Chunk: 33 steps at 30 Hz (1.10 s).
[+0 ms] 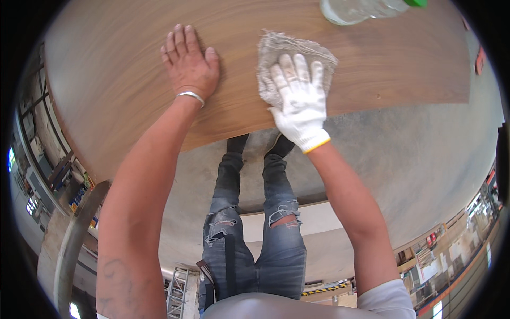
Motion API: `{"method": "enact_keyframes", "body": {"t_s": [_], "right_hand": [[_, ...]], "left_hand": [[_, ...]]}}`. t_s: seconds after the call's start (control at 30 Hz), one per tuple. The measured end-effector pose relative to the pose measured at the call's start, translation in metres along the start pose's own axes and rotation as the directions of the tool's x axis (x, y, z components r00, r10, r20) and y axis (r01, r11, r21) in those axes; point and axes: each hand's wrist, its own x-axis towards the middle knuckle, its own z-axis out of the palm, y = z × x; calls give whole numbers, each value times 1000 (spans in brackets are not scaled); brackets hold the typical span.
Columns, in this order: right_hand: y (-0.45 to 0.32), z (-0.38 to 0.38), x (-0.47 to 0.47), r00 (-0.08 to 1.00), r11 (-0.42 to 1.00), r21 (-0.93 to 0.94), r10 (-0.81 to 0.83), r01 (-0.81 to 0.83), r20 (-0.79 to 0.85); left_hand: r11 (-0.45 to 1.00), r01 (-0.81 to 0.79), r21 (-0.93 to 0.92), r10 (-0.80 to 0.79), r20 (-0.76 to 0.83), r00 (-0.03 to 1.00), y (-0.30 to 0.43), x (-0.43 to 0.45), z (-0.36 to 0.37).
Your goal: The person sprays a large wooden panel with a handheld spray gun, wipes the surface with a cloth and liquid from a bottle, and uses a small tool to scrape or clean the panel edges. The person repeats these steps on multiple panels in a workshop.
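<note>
A brown wood-grain panel (414,71) spreads out in front of me. My left hand (191,65), bare and with a bracelet at the wrist, rests palm down on it, fingers pointing away from me. To its right, my right hand (301,91) wears a white knit glove with a yellow cuff edge. Its fingers press flat on a crumpled grey-beige cloth (273,50), which lies against the panel. Beyond the cloth, a clear plastic bottle (350,11) with a green cap lies on its side, partly cut off by the upper rim of the picture.
Bare concrete floor (358,159) runs below the panel's near edge, where my feet stand. A curved metal post or pipe (73,247) is at the lower left. Shelves and stacked materials (446,251) line the lower right. A red object (479,60) lies at the far right.
</note>
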Motion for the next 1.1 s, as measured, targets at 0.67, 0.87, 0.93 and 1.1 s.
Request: {"method": "enact_keyframes", "body": {"t_s": [0.67,0.87,0.93,1.1], "right_hand": [[-32,28,123,988,964,-260,-95,61,-120],[-34,29,123,993,963,-266,-74,47,-91],[-34,29,124,994,963,-267,-69,45,-81],[-34,31,123,995,955,-293,-63,38,-75]], "left_hand": [[913,139,-383,78,499,863,77,-220,-73],[911,128,-393,174,646,743,53,-239,-88],[907,212,-363,112,695,711,46,-245,-92],[882,60,-467,231,541,809,9,-263,-109]]}}
